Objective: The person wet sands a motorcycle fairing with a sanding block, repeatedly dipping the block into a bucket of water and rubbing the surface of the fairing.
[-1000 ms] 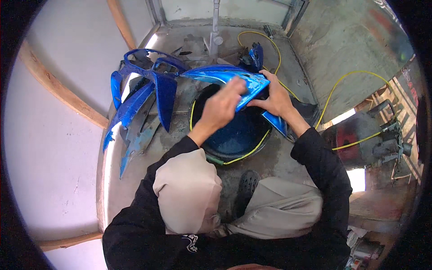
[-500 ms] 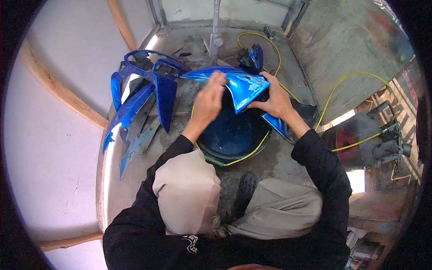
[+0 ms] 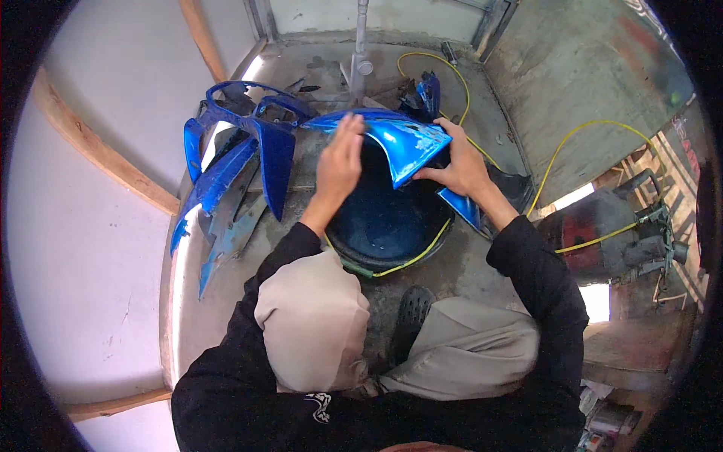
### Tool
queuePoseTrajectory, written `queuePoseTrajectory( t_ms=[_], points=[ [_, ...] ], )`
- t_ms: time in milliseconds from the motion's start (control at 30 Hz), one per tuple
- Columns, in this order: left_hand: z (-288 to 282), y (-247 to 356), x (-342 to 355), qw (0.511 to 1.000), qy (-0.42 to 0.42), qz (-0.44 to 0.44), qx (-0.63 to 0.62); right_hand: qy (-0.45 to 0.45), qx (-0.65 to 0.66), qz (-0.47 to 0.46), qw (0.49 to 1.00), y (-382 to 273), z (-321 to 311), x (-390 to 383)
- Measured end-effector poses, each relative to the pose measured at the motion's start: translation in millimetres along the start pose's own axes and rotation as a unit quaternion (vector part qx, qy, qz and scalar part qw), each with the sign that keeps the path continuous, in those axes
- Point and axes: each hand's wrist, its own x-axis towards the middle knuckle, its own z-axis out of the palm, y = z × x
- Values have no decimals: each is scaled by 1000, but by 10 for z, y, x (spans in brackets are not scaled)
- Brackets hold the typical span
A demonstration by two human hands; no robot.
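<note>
A glossy blue motorcycle fairing panel (image 3: 410, 149), with pale scuffed patches toward its right end, is held over a round dark basin (image 3: 376, 239). Gripping the panel's wide right end is my right hand (image 3: 461, 167), thumb below and fingers along the upper edge. My left hand (image 3: 340, 160) lies against the panel's left part, its fingers bunched together and slightly blurred. Whatever may be under those fingertips is hidden. Dark liquid appears to fill the basin, and a yellow hose (image 3: 413, 261) curves along its near rim.
Several blue fairing pieces (image 3: 277, 162) lie at left beside a grey panel piece (image 3: 233, 233). More parts (image 3: 428, 94) sit behind the basin, near a metal post (image 3: 361, 64). At right are a dark red tank-like machine (image 3: 584, 237) and a loose blue piece (image 3: 461, 209).
My left hand has shifted a little left and up along the panel. My right hand keeps its grip, and the panel has barely moved.
</note>
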Motion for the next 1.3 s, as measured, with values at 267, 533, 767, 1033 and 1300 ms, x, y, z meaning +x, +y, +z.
queuePoseTrajectory(
  t_ms=[267, 533, 767, 1033, 1300],
  points=[
    [180, 638, -93, 989, -98, 91, -64, -3, 2, 23, 1000, 67, -40, -73],
    [-8, 9, 56, 1000, -6, -4, 15, -12, -1, 43, 999, -107, -58, -14],
    [267, 679, -86, 987, -81, 107, -88, 0, -8, 32, 999, 79, -51, -71],
    [-12, -8, 64, 996, -6, -78, -45, -21, 0, 43, 999, -42, -66, -12],
    [192, 659, -125, 983, -111, 94, -113, -4, 8, 40, 999, 65, -42, -58]
  ],
)
